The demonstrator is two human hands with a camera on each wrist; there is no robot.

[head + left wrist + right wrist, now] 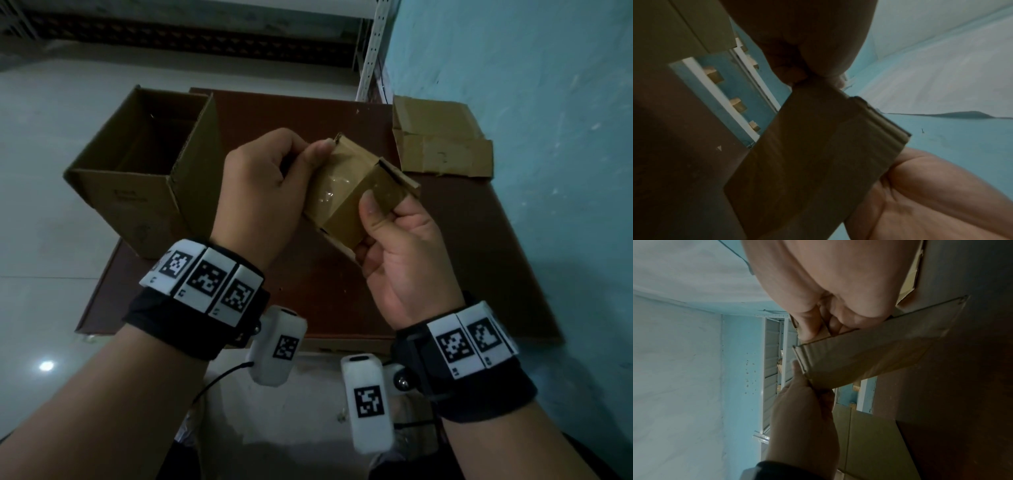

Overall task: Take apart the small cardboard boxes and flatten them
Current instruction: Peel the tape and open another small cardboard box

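Observation:
A small taped cardboard box (346, 192) is held in the air above the dark brown table (462, 246). My left hand (263, 185) grips its upper left end, thumb on the top corner. My right hand (394, 236) holds the lower right end, thumb pressed on the taped face and fingers underneath. One end flap sticks out at the right. In the left wrist view the box (807, 162) fills the centre, with my right hand (931, 194) below it. In the right wrist view the box (869, 356) lies between my right hand (828, 296) and my left hand (803, 418).
A large open cardboard carton (147, 171) stands on the table's left side, overhanging the edge. A flattened cardboard piece (442, 144) lies at the back right by the teal wall (548, 102). A white metal rack post (373, 44) stands behind the table.

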